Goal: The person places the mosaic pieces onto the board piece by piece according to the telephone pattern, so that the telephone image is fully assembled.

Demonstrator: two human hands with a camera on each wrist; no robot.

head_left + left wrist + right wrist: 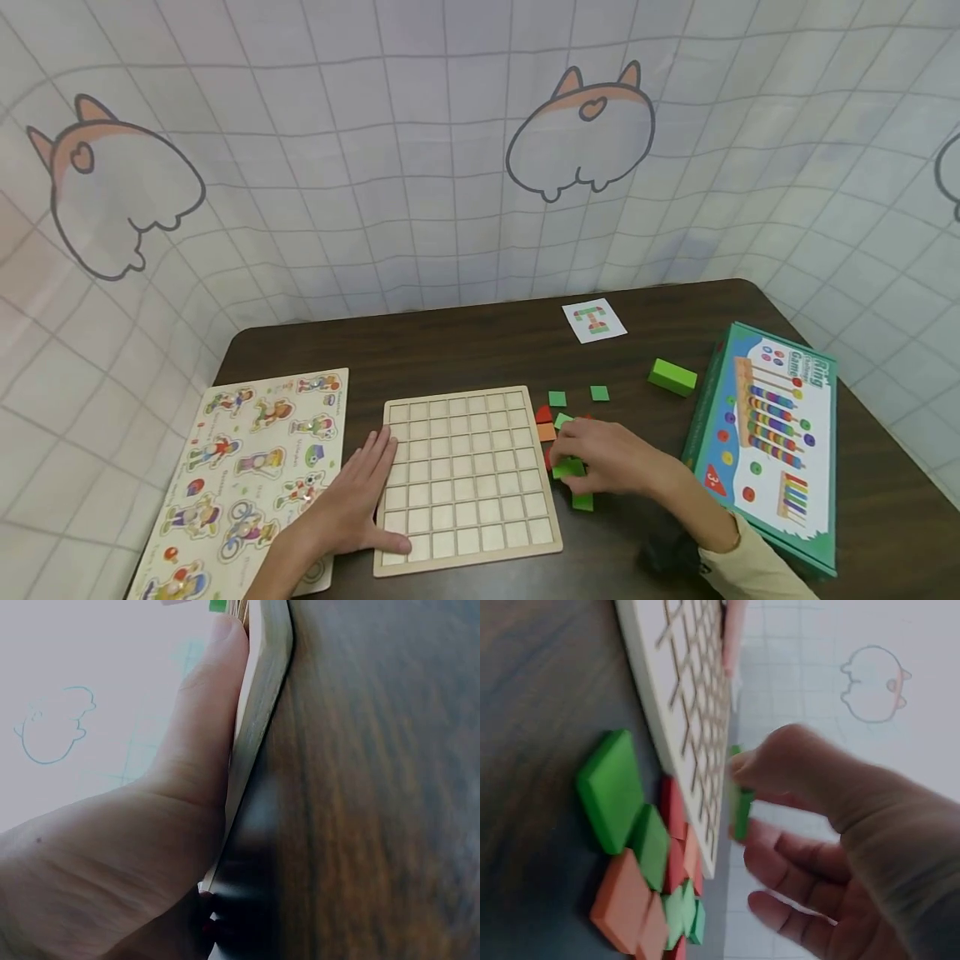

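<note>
A wooden grid board (467, 475) with bare squares lies flat on the dark table. My left hand (356, 492) rests along its left edge, fingers extended and the thumb (206, 712) over the near left corner. Just past the board's right edge, my right hand (607, 457) pinches a green tile (742, 814) between thumb and fingertips, raised above the table. Below that hand, loose tiles lie in a cluster, among them a green tile (613, 791), an orange tile (621, 900) and a red tile (673, 806). The hand partly hides the cluster in the head view.
A picture puzzle board (247, 458) lies at the left. Behind the tiles is a white pattern card (595, 321). A green block (672, 377) and a green ring game box (780, 442) are at the right. A tile-patterned curtain (420, 167) surrounds the table.
</note>
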